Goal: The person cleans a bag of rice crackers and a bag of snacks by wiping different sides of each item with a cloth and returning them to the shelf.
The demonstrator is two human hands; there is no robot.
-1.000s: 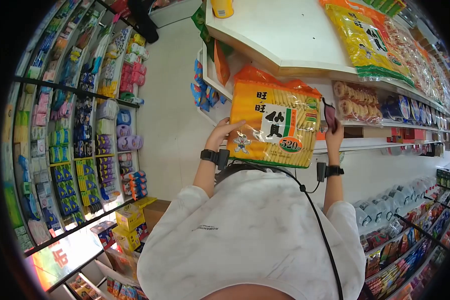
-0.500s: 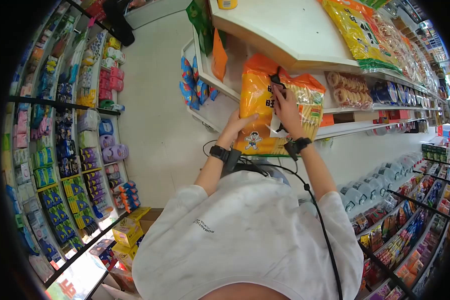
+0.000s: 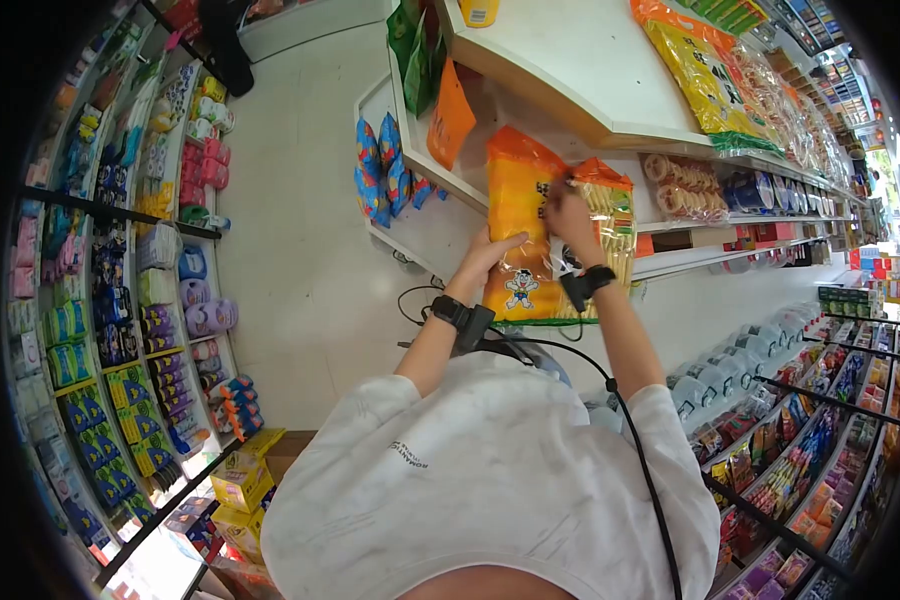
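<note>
A large orange-and-yellow snack bag with a cartoon child printed near its bottom is held up in front of me. Through its clear right part, rows of pale stick-shaped snacks show. My left hand grips the bag's left edge, its thumb lying across the front and the other fingers hidden behind. Over the middle of the bag is my right hand, fingers bent near the dark printed lettering; motion smears the fingertips, and I cannot tell whether they pinch anything. Both wrists carry black straps with small boxes.
A white shelf unit stands ahead, with another yellow snack bag on top. Blue packets and an orange packet hang at its left end. Water jugs line the right; stocked shelves run along the left.
The bag's top has dropped slightly in view. My right hand has shifted a little down and its fingers have curled and blurred. My left hand keeps its hold on the edge.
</note>
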